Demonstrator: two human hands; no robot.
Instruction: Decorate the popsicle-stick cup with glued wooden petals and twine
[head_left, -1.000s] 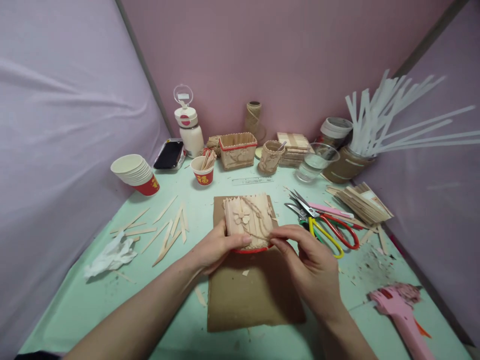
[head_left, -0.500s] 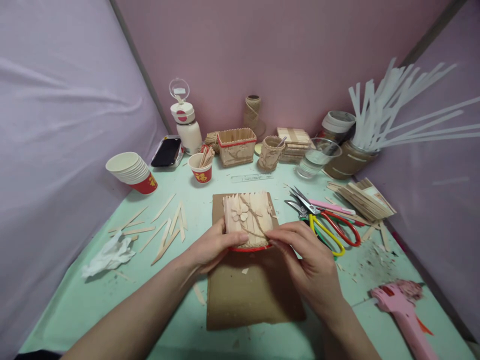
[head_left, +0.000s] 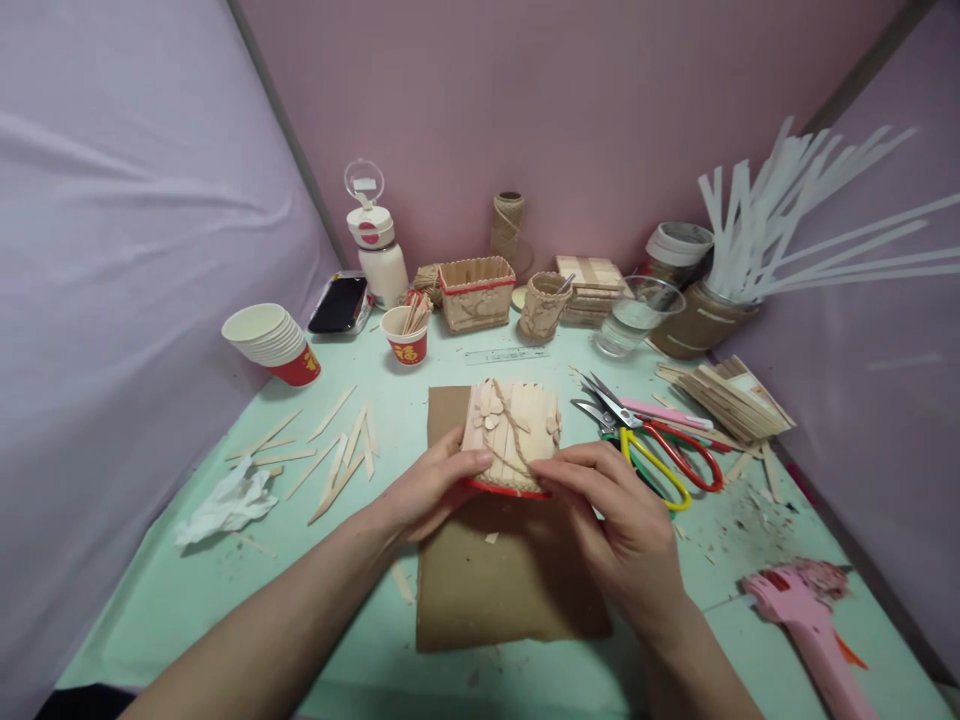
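A small wooden-stick cup (head_left: pixel 517 425) with a red band at one end is held tilted above a brown cardboard sheet (head_left: pixel 510 590). Twine and thin wooden petals decorate its side. My left hand (head_left: pixel 435 485) wraps around the cup's left side, the thumb lying on the front near the twine. At the lower right of the cup, my right hand (head_left: pixel 619 510) has thumb and fingertips pinched together against the twine's end. Whether a smaller piece sits between those fingertips is hidden.
Scissors (head_left: pixel 660 440) and pruners lie right of the cardboard, a pink glue gun (head_left: pixel 806 625) at the lower right. Wood strips (head_left: pixel 341 465) and crumpled tissue (head_left: pixel 229 505) lie left. Behind stand paper cups (head_left: pixel 274 340), a stick-sided box (head_left: pixel 476 300) and a plastic cup of water (head_left: pixel 630 325).
The wooden-stick cup has turned in my left hand, so its flower sits further left on the visible face and petals show at its right edge. My right hand stays at the twine.
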